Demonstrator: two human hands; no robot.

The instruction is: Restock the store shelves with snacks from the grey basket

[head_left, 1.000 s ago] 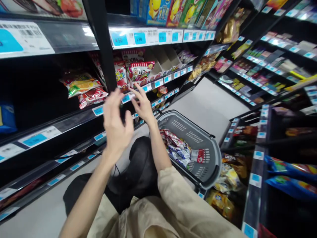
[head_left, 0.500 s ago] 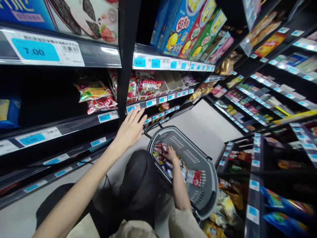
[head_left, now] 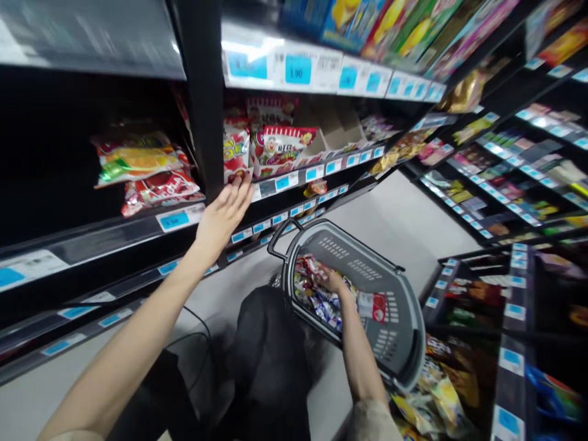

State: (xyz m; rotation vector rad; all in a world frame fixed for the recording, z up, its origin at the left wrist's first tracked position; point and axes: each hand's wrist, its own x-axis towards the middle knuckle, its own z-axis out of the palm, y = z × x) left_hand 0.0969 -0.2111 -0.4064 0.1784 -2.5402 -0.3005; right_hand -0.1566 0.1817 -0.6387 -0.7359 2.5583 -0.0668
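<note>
My left hand [head_left: 223, 215] is raised toward the black shelf edge, fingers stretched out and together, holding nothing, just below red and white snack bags [head_left: 275, 150]. My right hand [head_left: 331, 282] is down inside the grey shopping basket [head_left: 399, 343], among the mixed snack packets [head_left: 316, 294]; its fingers are buried in them, so their grip is hidden. The basket stands on the floor beside my dark trouser knee [head_left: 271, 355].
Black shelves with blue price tags [head_left: 174, 220] line both sides of a narrow aisle. Yellow and red snack bags [head_left: 138, 168] lie on the left shelf. Boxed snacks [head_left: 395, 30] fill the top shelf. Packets [head_left: 436, 398] crowd the low right shelf.
My right hand dropped from in front of the shelf into the basket and stays among the packets. My left hand opened and moved up toward the shelf edge. The view shifted slightly.
</note>
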